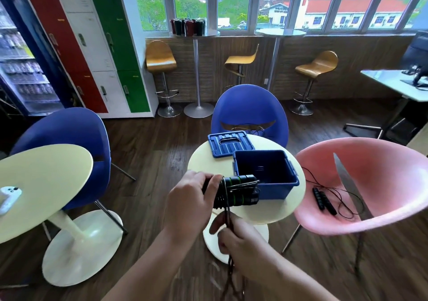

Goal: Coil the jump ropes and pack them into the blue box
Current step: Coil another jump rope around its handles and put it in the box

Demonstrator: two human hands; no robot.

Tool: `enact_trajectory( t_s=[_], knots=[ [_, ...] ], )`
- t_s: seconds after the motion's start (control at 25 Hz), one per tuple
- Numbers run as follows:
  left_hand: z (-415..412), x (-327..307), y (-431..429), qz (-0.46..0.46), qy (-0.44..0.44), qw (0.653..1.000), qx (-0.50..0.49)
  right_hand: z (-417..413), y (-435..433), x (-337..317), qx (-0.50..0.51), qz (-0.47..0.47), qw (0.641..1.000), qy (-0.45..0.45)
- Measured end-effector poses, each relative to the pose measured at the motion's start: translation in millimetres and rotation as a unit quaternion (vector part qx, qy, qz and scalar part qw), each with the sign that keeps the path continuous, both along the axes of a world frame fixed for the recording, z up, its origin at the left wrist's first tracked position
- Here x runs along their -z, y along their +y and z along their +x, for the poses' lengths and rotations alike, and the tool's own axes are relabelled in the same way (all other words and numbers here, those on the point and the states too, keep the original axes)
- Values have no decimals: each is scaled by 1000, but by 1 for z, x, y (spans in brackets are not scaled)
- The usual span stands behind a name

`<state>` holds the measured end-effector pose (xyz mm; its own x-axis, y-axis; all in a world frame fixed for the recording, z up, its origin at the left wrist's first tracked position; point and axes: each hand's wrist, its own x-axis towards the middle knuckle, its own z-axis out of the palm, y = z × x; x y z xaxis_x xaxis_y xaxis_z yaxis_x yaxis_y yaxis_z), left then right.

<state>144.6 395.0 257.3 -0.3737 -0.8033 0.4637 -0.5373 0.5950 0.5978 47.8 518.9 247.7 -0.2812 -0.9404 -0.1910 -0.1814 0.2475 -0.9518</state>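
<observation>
My left hand (188, 200) grips the two black handles (240, 190) of a jump rope, side by side, with green rings on them and thin cord looped around them. Below it, my right hand (238, 242) is closed on the dark cord (228, 215), which runs from the handles down through the fist and hangs below. The open blue box (266, 175) stands on the small round cream table (273, 210), just right of the handles and looks empty. Its blue lid (230, 143) lies flat behind it. A second jump rope (324, 200) lies loose in the pink chair (375, 185).
A blue chair (250, 113) stands behind the table with more thin cord on its seat. A second cream table (44, 185) and another blue chair (69, 138) are at the left. Bar stools, high tables, lockers and a desk line the far walls.
</observation>
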Motion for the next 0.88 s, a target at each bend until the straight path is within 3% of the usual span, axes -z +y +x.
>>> enact_trajectory(
  t_s=[0.12,0.32,0.44,0.56,0.68,0.76,0.88],
  knots=[
    [1,1,3,36,16,999,2,-2,4,-1,-64,22,994,81],
    [-3,-3,1,100,90,991,16,-15,-1,11,-132,92,984,-80],
    [-3,-6,-2,88,72,993,24,-26,0,20,-143,103,979,-99],
    [0,-6,-3,70,61,995,22,-33,-3,26,-112,71,990,41],
    [2,-8,-7,60,62,996,15,-37,-6,16,3,-69,985,159],
    [2,-12,-10,59,67,996,10,-33,-7,12,23,-99,986,135],
    [1,-15,-11,46,64,997,7,-21,-8,20,-4,-45,996,72]
  ],
)
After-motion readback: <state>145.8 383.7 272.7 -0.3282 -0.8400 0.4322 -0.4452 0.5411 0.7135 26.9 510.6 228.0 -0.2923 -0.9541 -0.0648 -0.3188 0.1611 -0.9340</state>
